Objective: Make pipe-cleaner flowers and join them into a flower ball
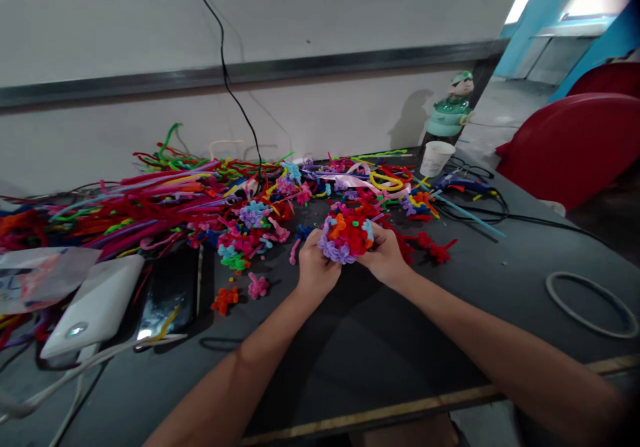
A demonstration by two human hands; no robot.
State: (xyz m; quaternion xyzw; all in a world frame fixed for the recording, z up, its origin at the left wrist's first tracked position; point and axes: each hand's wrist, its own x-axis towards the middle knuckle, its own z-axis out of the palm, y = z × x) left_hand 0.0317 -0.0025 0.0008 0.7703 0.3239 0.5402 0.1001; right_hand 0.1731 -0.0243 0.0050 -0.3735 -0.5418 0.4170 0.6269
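Note:
Both hands grip one bunch of pipe-cleaner flowers [345, 239], coloured purple, red, orange and light blue, above the middle of the dark table. My left hand [316, 263] is closed on its left side. From the right, my right hand [385, 255] pinches the bunch, its fingers partly hidden behind it. Left of my left hand lie a pink pipe-cleaner flower [258, 286] and an orange one [225, 300]. A red pipe-cleaner flower [439, 248] rests to the right of my right hand.
Long loose pipe cleaners [145, 200] heap along the back left. At the left are a white power bank [95, 303] and a black phone [170, 293] with cables. A paper cup [437, 159], a figurine [449, 110] and a grey ring [593, 305] are on the right, beyond them red chairs [575, 140].

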